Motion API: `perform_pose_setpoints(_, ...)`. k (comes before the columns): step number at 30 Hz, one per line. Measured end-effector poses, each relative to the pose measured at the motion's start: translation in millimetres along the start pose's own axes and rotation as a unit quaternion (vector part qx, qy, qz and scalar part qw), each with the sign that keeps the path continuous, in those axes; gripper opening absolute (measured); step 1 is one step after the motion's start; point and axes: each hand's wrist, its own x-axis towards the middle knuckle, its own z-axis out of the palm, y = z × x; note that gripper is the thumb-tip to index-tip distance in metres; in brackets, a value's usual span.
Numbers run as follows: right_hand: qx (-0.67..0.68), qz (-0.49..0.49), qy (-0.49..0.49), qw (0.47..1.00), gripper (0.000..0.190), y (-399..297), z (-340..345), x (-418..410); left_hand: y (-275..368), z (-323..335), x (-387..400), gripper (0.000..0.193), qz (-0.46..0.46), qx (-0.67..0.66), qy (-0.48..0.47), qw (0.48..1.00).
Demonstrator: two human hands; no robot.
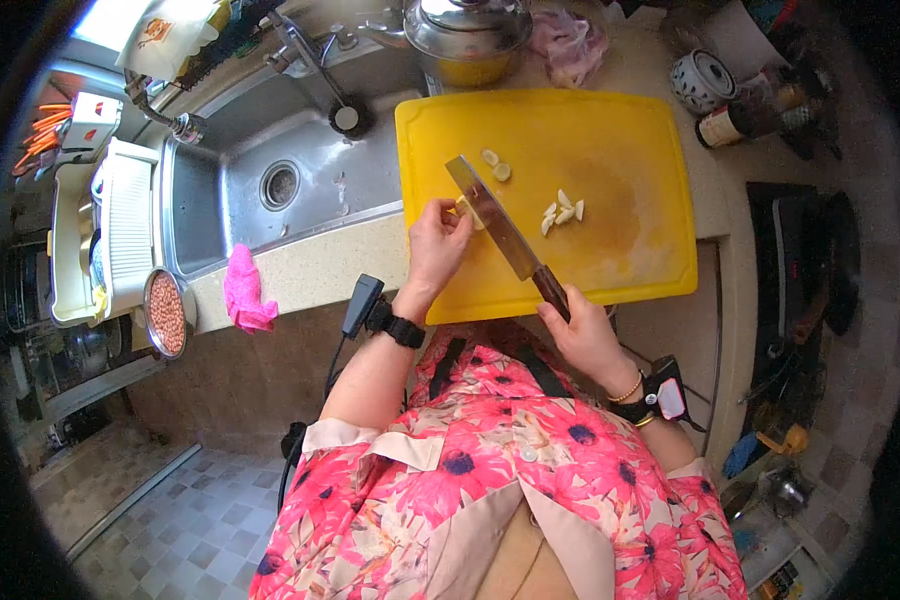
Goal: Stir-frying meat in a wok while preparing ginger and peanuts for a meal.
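Note:
My right hand (581,330) grips the dark wooden handle of a kitchen cleaver (495,219), whose long blade slants up and left over a yellow plastic cutting board (487,289). Just left of the blade, my left hand (441,244) pinches a pale slice or piece (471,213), probably ginger, with bent fingers; the blade partly hides it. Two round pale slices (501,172) lie above the blade. Several peeled garlic cloves (564,214) form a small group on the board, right of the cleaver.
A steel sink (225,202) with a faucet adjoins the board's left side. A pink cloth (246,292) and a bowl of peanuts (166,311) are at the counter's front edge. Behind the board stand a steel kettle (469,37) and a plastic bag (568,46); a lidded jar (703,81) is right.

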Motion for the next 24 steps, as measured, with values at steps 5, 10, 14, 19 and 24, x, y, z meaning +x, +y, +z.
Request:
perform_pose_setpoints(5, -0.084, 0.013, 0.001, 0.996, 0.025, -2.5, 8.2, 1.8, 4.3, 2.1, 1.4, 0.021, 0.015, -0.031, 0.012, 0.999)
perform_pose_setpoints(10, -0.102, 0.023, -0.005, 0.995, 0.028, -8.8, 14.2, 6.9, 2.0, -1.8, 3.8, 0.021, 0.013, -0.022, -0.012, 1.000)
perform_pose_setpoints(14, -0.151, 0.021, 0.013, 0.988, 0.030, -3.4, 36.1, 35.1, 0.4, -2.5, 6.7, 0.020, 0.022, -0.014, -0.040, 0.999)
perform_pose_setpoints(19, -0.148, 0.020, 0.027, 0.988, 0.029, -9.1, 39.8, 43.5, -15.1, -7.8, 15.0, 0.023, -0.015, -0.053, -0.047, 0.997)
perform_pose_setpoints(24, -0.115, 0.034, 0.073, 0.990, 0.027, -8.5, 21.4, 32.9, -25.7, -25.8, 21.1, 0.025, -0.051, -0.054, -0.044, 0.996)
